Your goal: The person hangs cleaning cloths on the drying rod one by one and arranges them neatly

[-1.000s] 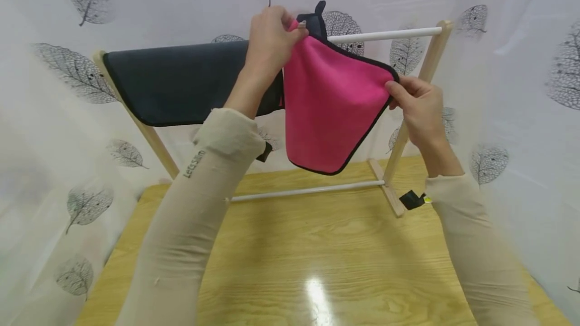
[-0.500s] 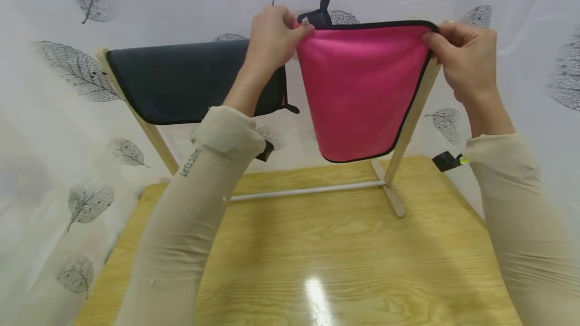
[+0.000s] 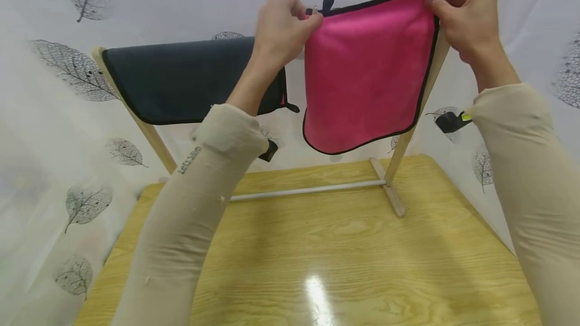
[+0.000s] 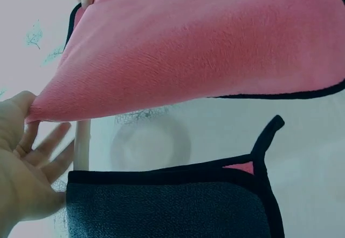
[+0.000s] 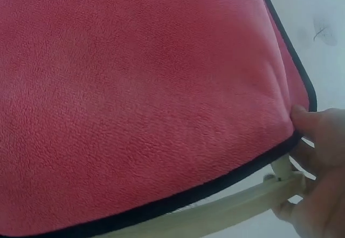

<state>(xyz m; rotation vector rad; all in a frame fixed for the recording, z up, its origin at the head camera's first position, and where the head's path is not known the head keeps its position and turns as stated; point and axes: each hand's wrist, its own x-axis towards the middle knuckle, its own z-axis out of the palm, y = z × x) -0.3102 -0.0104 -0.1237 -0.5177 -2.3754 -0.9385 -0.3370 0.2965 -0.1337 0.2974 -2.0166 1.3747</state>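
A pink cloth (image 3: 369, 72) with black edging hangs spread between the two hands, in front of the rack's right half. The left hand (image 3: 282, 29) pinches its upper left corner, where a dark hanging loop (image 3: 328, 2) sticks up behind. At the upper right corner the right hand (image 3: 471, 19) pinches the edge between thumb and fingers. In the left wrist view, the left hand's other fingers spread out below the pinched corner. A dark grey cloth (image 3: 190, 82) with black edging and a bit of pink at its corner is draped over the left part of the rack.
The wooden rack's right post (image 3: 399, 152) and low white rod (image 3: 308, 191) stand on a wood-grain table (image 3: 344, 255). A pale curtain with leaf prints (image 3: 86, 210) hangs around the back and sides. Dark wrist-camera parts (image 3: 450, 121) show beside the sleeves.
The right hand has moved right and up, spreading the pink cloth wider and raising its top edge. Lately the left hand has risen slightly. The dark grey cloth stays on the rack.
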